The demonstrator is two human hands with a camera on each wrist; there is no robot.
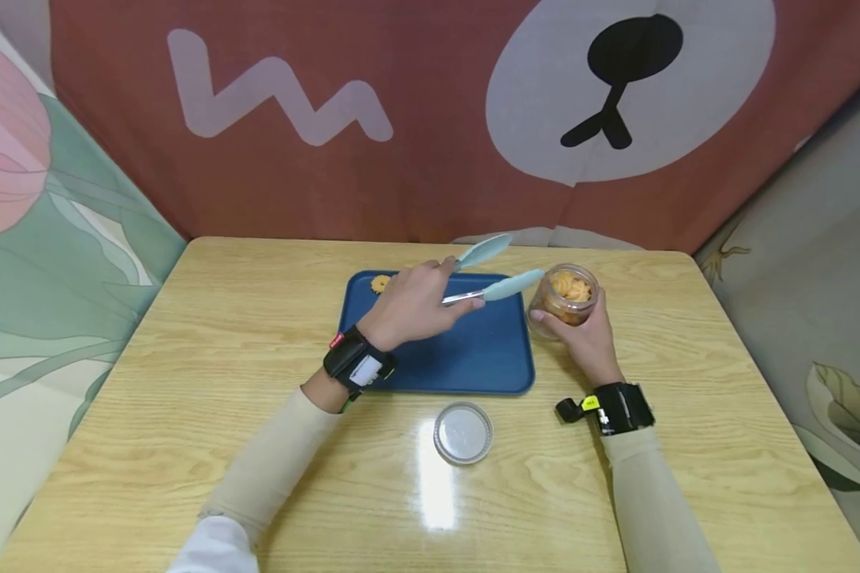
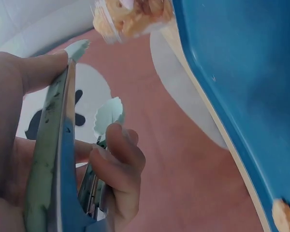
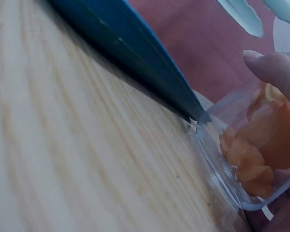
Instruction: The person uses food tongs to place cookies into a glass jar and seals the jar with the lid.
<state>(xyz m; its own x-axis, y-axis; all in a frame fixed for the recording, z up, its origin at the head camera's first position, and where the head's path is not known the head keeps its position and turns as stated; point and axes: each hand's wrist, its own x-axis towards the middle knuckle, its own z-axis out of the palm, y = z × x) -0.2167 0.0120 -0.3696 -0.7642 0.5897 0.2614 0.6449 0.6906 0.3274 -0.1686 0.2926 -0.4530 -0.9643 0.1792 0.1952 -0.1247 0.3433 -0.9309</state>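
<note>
My left hand (image 1: 414, 302) holds a pair of tongs (image 1: 513, 285) over the blue tray (image 1: 473, 350). The tongs' pale blue tips are spread apart with nothing between them, and they point at the jar. In the left wrist view, thumb and fingers are on the two metal arms of the tongs (image 2: 50, 140). With thumb and fingers round its side, my right hand (image 1: 593, 342) grips a clear jar (image 1: 555, 314), uncovered and filled with yellow-orange flower-shaped biscuits (image 1: 572, 286). One biscuit (image 1: 380, 284) lies in the tray's far left corner, also seen in the left wrist view.
A round clear lid (image 1: 463, 433) lies on the wooden table (image 1: 258, 318) in front of the tray. The jar is just right of the tray's right edge. Behind the table's far edge hangs a reddish-brown cloth (image 1: 416, 175) with a printed face.
</note>
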